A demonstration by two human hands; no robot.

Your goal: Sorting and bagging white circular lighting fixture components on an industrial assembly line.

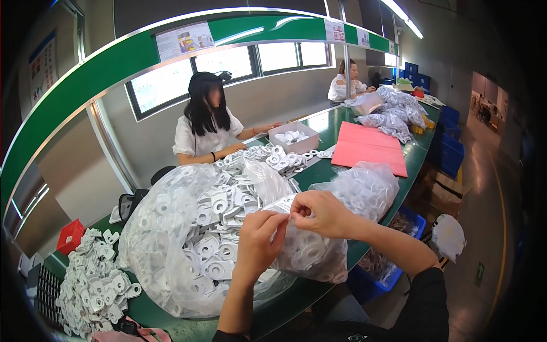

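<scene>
My left hand (260, 238) and my right hand (323, 213) meet with pinched fingertips at the top edge of a clear plastic bag (310, 253). White flat plastic parts with round holes fill the bag. A white printed label (280, 203) shows just behind my fingers; whether they also grip it is hidden. Left of my hands, a large open clear bag (151, 251) spills many of the same white parts (219, 202). Another filled clear bag (364, 191) lies beyond my right hand.
Across the green table a co-worker (208, 125) sits by a white box (293, 137) of parts. A pink foam sheet (367, 149) lies beyond. Loose parts (94, 290) and a red bin (70, 236) are at left. Blue crates (373, 285) stand below the right edge, near a stool (448, 238).
</scene>
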